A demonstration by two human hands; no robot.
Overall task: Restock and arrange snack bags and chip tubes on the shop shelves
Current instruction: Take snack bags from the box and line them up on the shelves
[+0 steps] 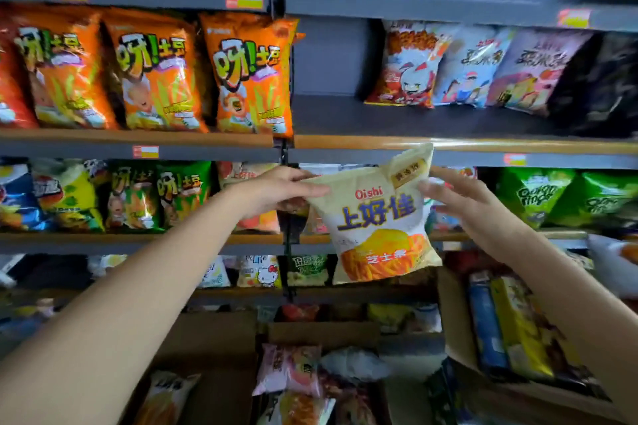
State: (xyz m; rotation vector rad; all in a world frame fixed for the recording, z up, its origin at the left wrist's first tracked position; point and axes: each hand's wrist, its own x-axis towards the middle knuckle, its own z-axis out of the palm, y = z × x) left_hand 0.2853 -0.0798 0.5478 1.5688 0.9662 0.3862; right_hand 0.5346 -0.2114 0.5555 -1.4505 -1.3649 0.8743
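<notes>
Both hands are raised in front of the shelves with one pale yellow Oishi snack bag between them. The left hand pinches the bag's upper left edge, thumb across the front and fingers behind. The right hand has its fingers stretched out fairly straight at the bag's upper right edge; they seem to touch it rather than clasp it, though motion blur leaves that unsure.

The bag hangs upright, long axis near vertical and leaning a little, top corner tipped up and to the right, printed face toward the camera. That top corner just overlaps the orange lip of the shelf directly above the hands.

What the next move probably turns on is the bare stretch of that shelf, lying up and slightly left of the bag, between the orange potato-stick bags on the left-hand side and the red-and-white bag on the right-hand side. It sits about midway above both hands, perhaps nearer the left, which has the firmer hold. The bag would likely need lifting over the lip, bottom edge first, then standing upright.
</notes>
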